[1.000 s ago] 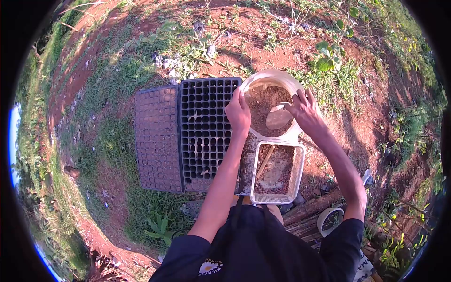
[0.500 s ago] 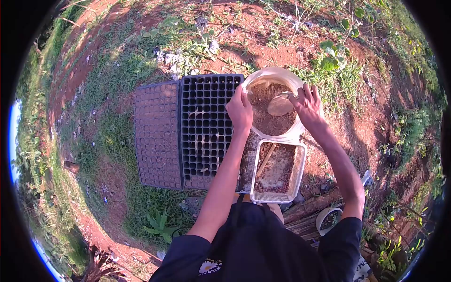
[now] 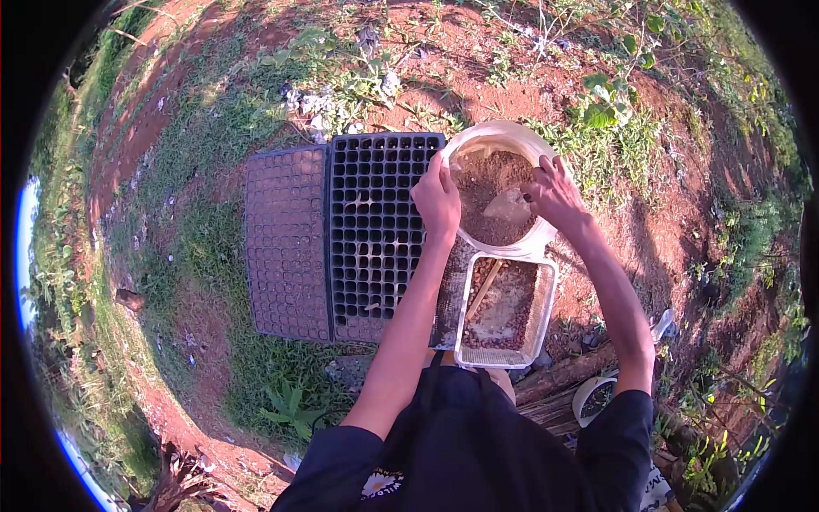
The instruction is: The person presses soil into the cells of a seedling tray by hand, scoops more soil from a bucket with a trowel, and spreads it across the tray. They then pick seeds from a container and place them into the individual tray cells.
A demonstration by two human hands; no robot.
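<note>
A whitish bucket of loose brown soil stands in front of me. Its left rim is gripped by my left hand, with the thumb at the edge. My right hand reaches over the right rim, fingers closed on a pale scoop whose handle is mostly hidden. The scoop's blade lies partly in the soil. Left of the bucket is a black seedling tray with mostly unfilled cells; beside it lies another seedling tray filled with soil.
Nearer my body, a white plastic basket holds a wooden stick and small reddish-brown bits. A white pot sits by logs at lower right. Grass, weeds and red earth surround everything.
In the bucket, the scoop has shifted down toward me and its blade is now more buried in soil. My right hand has tilted with it; my left hand stays on the rim.
</note>
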